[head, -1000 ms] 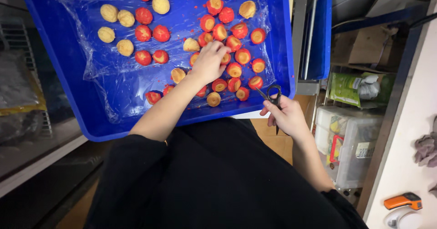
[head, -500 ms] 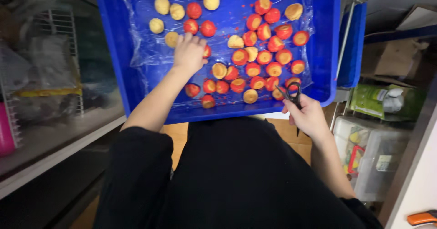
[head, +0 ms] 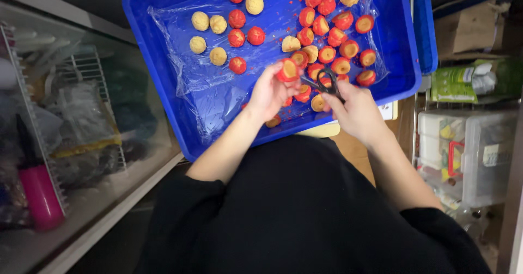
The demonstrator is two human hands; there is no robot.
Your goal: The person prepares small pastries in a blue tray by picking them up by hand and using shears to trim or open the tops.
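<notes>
I see the left hand [head: 269, 91] has come up off the tray [head: 163, 50] since half a second ago, fingers now pinched closed on one red ball [head: 287, 70] held above the pile. The right hand [head: 354, 108] has swung in from the tray's edge, fingers closed through the scissors [head: 321, 83], whose blades point at that ball, nearly touching.

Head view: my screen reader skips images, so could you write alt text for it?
A person's left hand holds a red-coated ball while the right hand works small black scissors at it, over a plastic-lined blue tray of red and tan balls.
</notes>
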